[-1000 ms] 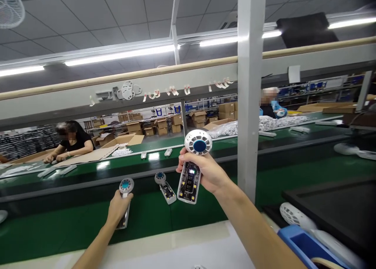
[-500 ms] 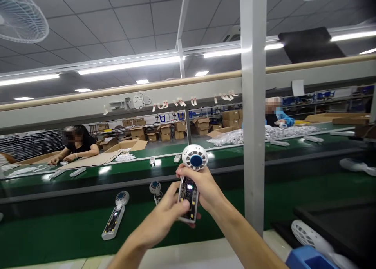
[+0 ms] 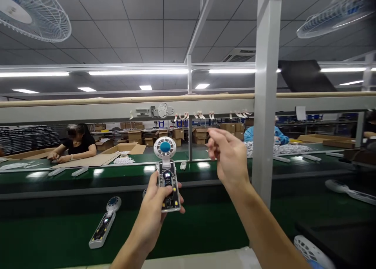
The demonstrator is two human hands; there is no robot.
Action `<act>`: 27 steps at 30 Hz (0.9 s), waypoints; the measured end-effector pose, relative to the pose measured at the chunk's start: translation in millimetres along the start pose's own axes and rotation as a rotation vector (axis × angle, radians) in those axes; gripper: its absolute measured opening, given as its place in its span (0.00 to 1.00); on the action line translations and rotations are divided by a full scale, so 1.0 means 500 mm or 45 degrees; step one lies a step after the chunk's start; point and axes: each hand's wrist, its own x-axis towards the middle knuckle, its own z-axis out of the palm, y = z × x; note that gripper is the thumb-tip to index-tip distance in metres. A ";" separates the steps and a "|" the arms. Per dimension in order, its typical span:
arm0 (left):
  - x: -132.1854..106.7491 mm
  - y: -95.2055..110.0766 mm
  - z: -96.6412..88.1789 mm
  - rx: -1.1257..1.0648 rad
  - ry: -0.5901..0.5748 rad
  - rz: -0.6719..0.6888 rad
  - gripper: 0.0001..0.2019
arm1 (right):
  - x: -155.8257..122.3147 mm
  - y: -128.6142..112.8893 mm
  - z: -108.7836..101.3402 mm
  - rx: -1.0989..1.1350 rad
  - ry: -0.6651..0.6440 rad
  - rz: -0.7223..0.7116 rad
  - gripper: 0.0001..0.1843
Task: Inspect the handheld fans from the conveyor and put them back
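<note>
Left hand (image 3: pixel 151 216) closed around the lower part of a handheld fan (image 3: pixel 166 174), fingers wrapped behind its clear circuit-board handle, the white grille head with blue hub upright above the fist. Right hand (image 3: pixel 230 155) raised and empty, fingers loosely parted and curved, just left of a pale grey post (image 3: pixel 266 96), with open air between the two hands. Below both hands, a green conveyor belt (image 3: pixel 188 229), and under the wrists its near edge, a pale bench lip (image 3: pixel 205 259). Four fans in sight: the held one; a second fan (image 3: pixel 102 226) lying on the belt, left of and below the left hand; a third fan (image 3: pixel 337 186) on the belt, well right of the right hand; a fourth, mostly a white grille (image 3: pixel 310 251), low beneath the right forearm. Behind the left hand, a further sliver, too hidden to name. Across the belt, two co-workers: one (image 3: pixel 78 143) at far left, one (image 3: pixel 255 135) just beyond the right hand.
</note>
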 end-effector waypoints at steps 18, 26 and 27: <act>-0.006 0.024 -0.016 0.092 -0.008 0.052 0.30 | 0.069 -0.017 0.044 -0.261 0.149 -0.140 0.15; -0.014 0.029 -0.009 0.078 -0.001 0.048 0.28 | 0.080 -0.019 0.053 -0.186 0.098 -0.173 0.08; -0.014 0.030 -0.010 0.086 -0.005 0.050 0.28 | 0.069 -0.028 0.051 -0.187 0.098 -0.227 0.08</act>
